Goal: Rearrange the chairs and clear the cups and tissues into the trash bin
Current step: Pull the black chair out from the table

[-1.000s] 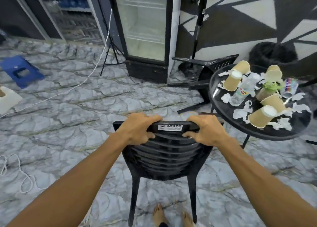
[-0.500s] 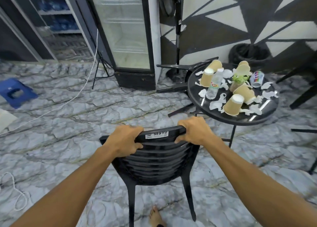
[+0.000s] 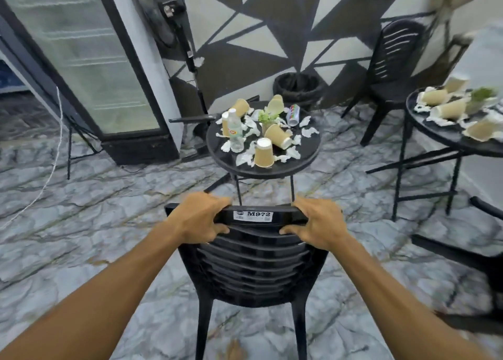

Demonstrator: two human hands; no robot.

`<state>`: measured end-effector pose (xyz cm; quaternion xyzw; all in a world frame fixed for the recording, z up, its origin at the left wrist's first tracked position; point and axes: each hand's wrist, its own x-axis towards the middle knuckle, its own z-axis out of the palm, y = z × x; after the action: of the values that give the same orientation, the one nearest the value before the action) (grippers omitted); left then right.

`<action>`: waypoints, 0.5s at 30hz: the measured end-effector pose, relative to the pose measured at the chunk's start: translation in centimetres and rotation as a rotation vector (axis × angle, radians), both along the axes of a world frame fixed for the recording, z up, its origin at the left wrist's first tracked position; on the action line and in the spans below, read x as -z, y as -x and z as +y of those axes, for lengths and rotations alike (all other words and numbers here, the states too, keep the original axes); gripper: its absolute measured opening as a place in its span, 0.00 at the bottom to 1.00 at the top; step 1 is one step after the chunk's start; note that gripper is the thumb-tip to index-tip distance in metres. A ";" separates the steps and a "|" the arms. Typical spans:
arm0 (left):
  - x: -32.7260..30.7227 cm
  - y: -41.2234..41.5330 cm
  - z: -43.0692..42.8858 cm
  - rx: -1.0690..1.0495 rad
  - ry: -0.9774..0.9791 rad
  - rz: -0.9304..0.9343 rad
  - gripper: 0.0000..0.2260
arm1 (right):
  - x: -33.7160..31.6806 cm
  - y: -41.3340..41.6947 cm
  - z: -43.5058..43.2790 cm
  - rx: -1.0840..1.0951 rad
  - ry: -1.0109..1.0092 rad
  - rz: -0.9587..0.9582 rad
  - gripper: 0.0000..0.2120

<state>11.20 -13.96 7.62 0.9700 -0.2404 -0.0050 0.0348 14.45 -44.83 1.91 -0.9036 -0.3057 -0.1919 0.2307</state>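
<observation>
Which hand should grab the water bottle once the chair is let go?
Probably left. The water bottle stands on the table's left side, ahead of the left hand; the right hand would cross the cups. Both grip the chair.

Near centre, on the floor: chair (image 3: pixel 253 264), with left hand (image 3: pixel 200 218) and right hand (image 3: pixel 317 223) at the left and right ends of its top rail.
Directly beyond the chair: round surface (image 3: pixel 272 170). It carries cups (image 3: pixel 263 153), tissues (image 3: pixel 294 153), a bottle (image 3: pixel 235 131) at left, a plant (image 3: pixel 265 117) in the middle and a can (image 3: pixel 294 114) at far right.
Behind the surface, by the wall: trash bin (image 3: pixel 298 87).
Far left: fridge (image 3: pixel 89 60).
Right of the bin: second chair (image 3: pixel 392 60).
Far right: second surface (image 3: pixel 446 136), carrying more cups and tissues.
</observation>
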 end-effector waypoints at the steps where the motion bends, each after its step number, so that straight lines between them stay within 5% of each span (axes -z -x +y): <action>1: 0.8 -0.6 -1.3 0.038 0.016 -0.021 0.18 | 0.3 0.3 -1.5 0.029 -0.008 -0.016 0.24; 10: 7.8 -6.7 -10.7 0.357 0.169 -0.174 0.17 | 4.3 2.4 -11.3 0.272 0.036 -0.155 0.20; 15: 11.6 -8.4 -14.0 0.364 0.202 -0.107 0.22 | 6.7 2.3 -13.5 0.414 0.109 0.022 0.20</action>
<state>19.59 -27.92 -3.96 0.9011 -0.4125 0.0644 0.1175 12.12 -58.28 -4.83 -0.9603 -0.1210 -0.2086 0.1403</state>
